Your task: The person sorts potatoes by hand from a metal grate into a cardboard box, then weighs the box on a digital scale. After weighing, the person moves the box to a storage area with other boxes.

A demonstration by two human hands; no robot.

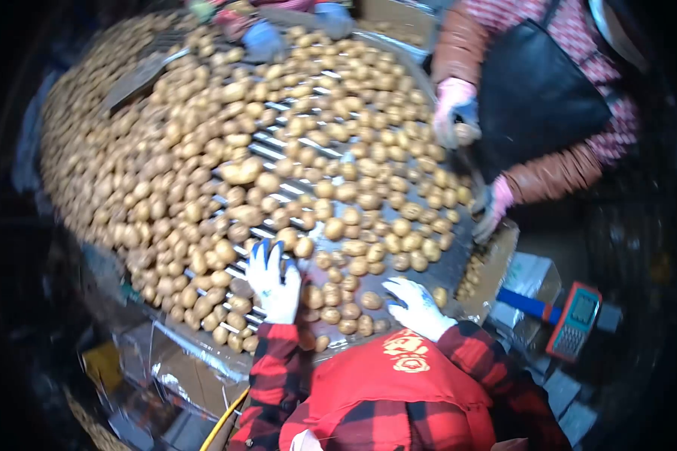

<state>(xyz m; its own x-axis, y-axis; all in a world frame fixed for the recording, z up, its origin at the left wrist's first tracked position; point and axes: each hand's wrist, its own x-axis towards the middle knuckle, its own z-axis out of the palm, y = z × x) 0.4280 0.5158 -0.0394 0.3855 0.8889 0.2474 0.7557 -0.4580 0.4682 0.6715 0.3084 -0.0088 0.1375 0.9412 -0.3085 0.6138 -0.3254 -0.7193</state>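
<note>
Potatoes (203,150) cover a large sorting table with metal bars. My left hand (276,287), in a white glove with blue fingertips, rests with fingers spread over the bars (267,225), touching the potatoes around it. To its right, my right hand (420,308) hovers over or lies on the dark table surface (399,279), thumb and fingers apart. Nothing shows in its grasp. Between both hands sits a small cluster of potatoes (346,307). Whether my right fingertips touch any potato is hard to tell.
At the right, a co-worker's gloved hand (456,113) holds a potato, the other (493,209) is at the table edge. Another person's gloved hands (265,41) are at the far side. A cardboard box (496,263) and a digital scale indicator (574,322) stand right.
</note>
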